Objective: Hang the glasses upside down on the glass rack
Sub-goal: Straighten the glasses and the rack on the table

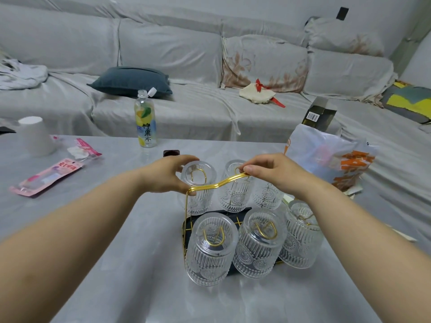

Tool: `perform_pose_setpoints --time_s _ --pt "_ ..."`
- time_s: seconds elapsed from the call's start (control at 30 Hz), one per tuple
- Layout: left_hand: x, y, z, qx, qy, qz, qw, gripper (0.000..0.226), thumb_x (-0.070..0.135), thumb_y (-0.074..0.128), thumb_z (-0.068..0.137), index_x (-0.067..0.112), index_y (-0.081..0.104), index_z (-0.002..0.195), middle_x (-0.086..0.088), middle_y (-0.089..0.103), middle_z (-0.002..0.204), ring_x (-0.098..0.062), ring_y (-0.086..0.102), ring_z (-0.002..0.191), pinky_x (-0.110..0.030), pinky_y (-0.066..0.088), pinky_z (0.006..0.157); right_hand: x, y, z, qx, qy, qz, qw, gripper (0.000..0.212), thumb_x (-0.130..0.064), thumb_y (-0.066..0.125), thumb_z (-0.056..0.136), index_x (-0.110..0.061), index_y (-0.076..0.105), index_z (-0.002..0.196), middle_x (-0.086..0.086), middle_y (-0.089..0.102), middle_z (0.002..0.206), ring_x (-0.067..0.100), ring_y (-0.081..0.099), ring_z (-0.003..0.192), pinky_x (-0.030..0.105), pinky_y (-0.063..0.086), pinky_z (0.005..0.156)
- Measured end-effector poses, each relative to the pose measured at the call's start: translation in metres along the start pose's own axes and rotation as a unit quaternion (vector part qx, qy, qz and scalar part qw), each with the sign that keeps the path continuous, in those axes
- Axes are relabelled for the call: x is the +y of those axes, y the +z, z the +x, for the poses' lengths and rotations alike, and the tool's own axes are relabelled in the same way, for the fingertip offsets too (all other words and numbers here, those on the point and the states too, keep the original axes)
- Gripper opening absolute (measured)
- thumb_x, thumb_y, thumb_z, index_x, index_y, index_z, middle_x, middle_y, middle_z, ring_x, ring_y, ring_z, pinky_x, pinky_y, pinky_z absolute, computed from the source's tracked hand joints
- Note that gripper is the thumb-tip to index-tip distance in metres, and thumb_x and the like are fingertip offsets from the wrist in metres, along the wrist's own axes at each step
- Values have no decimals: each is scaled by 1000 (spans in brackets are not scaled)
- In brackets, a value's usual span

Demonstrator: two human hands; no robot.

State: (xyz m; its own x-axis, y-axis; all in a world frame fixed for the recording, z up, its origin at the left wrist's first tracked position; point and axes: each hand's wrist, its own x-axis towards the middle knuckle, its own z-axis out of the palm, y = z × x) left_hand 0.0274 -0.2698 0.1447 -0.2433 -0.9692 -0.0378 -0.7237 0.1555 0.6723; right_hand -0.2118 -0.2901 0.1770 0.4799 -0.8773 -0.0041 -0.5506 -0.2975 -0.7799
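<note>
A glass rack with a gold wire handle and a black tray stands on the grey table. Several ribbed clear glasses hang upside down on its gold loops. In the front row are a left glass, a middle glass and a right glass. The back row holds a left glass, a middle glass and a right glass. My left hand grips the upturned base of the back left glass, its thumb by the handle. My right hand pinches the handle's right end.
A lemon-water bottle stands at the table's far edge, with a small dark object before it. At the left are an upturned white cup and pink packets. A plastic bag lies right of the rack. A grey sofa runs behind.
</note>
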Motion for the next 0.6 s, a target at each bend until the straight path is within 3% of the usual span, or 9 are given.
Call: perform_pose_setpoints --time_s 0.17,0.6 --pt "-2 -3 0 -2 -26 -80 996 71 6 71 69 15 35 130 -8 48 132 -14 44 109 -26 36 94 2 1 0 4 -12 9 1000 7 -33 61 77 -31 67 74 6 70 100 21 60 103 47 41 101" --pt "0 -10 -6 -20 -44 -112 993 82 4 71 68 19 25 134 -7 40 139 -11 40 114 -25 31 96 4 1 1 3 -28 25 999 6 -27 60 79 -30 65 79 4 69 99 18 60 102 38 42 100"
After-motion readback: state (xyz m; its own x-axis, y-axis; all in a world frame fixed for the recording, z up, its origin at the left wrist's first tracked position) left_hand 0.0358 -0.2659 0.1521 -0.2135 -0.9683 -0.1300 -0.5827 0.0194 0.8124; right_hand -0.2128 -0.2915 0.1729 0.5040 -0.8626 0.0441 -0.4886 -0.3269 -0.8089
